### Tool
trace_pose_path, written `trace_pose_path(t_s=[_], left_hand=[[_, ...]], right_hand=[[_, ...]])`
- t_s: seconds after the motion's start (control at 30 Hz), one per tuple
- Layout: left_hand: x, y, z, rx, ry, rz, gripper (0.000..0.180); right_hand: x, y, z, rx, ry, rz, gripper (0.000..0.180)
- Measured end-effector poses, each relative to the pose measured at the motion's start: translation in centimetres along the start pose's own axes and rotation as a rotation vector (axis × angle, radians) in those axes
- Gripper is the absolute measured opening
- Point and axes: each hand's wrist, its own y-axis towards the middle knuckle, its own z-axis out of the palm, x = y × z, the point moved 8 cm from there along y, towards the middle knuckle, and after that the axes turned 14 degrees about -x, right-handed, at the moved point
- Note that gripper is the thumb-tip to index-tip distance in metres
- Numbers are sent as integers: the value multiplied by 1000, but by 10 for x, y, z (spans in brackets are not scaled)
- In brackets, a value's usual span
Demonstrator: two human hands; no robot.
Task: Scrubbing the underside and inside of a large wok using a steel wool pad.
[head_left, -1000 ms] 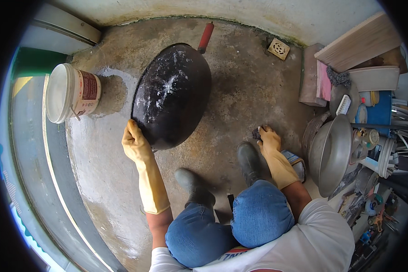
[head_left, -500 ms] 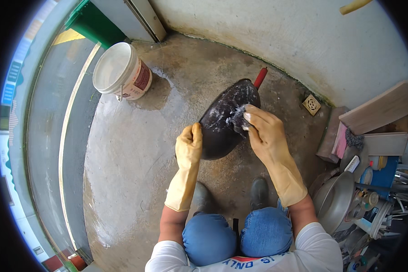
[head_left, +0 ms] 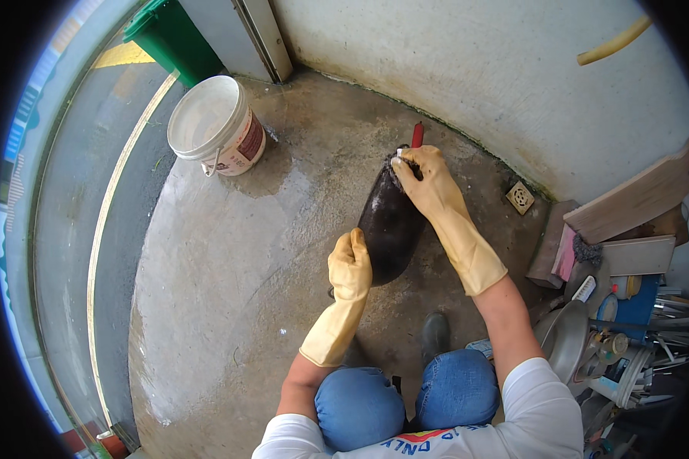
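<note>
Pan [head_left: 390, 222] stands on edge on wet floor [head_left: 230, 252], long axis running away from the person. Left hand [head_left: 350, 266] grips its near rim; right hand [head_left: 425, 180], closed on a scourer, presses the far rim by the red handle [head_left: 417, 135].

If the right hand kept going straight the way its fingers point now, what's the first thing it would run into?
The right hand points up-left along the tilted black pan. Past the rim, it would probably meet wet concrete floor first, then the grey door frame; depth is uncertain.

the scrubber under the right hand [head_left: 425, 177] is mostly hidden; the black pan [head_left: 389, 226] shows only edge-on, its handle half covered.
</note>
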Motion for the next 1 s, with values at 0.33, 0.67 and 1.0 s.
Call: trace_pose_path(t_s=[0.33,0.67,1.0], left_hand=[[-8,-9,8,101,-54,27,28],[1,-10,6,154,-32,-59,27],[-1,-9,9,192,-72,-52,30]], right_hand=[[-23,-1,1,57,-131,125,13],[15,-4,6,178,-99,178,19],[-3,1,7,156,-223,185,26]])
